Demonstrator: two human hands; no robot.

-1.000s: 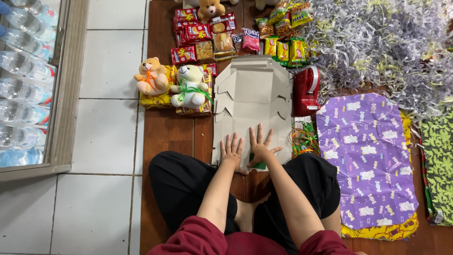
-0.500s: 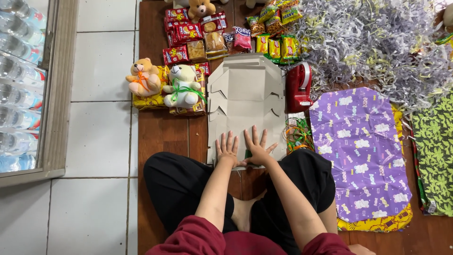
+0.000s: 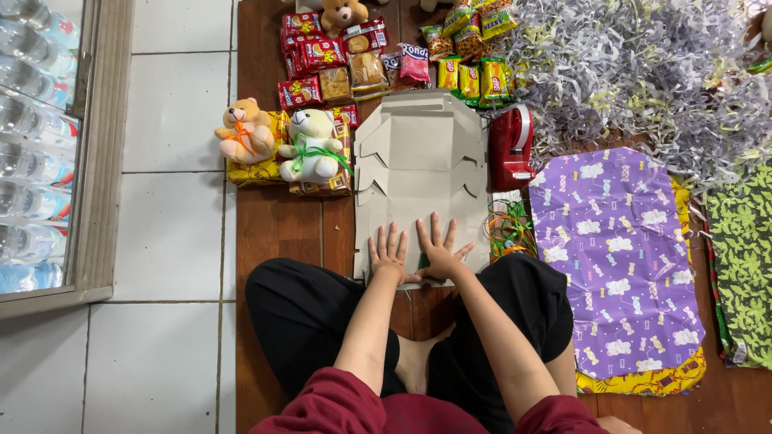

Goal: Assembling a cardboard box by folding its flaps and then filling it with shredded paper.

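A stack of flat grey cardboard box blanks [image 3: 422, 161] lies on the wooden floor panel in front of my crossed legs. My left hand [image 3: 388, 252] rests flat on the near edge of the stack, fingers spread. Beside it my right hand [image 3: 439, 248] also presses palm-down on the cardboard with fingers apart. Neither hand holds anything.
An orange teddy bear [image 3: 245, 131] and a white teddy bear [image 3: 311, 145] sit left of the cardboard. Snack packets [image 3: 338, 56] lie beyond it. A red tape dispenser [image 3: 512, 147], coloured ribbons [image 3: 507, 229], purple wrapping paper [image 3: 615, 249], green wrapping paper [image 3: 744, 265] and shredded paper [image 3: 643, 72] lie right. Water bottles [image 3: 32, 145] at far left.
Both hands stay flat on the cardboard's near edge. The view has shifted slightly; nothing else has visibly moved.
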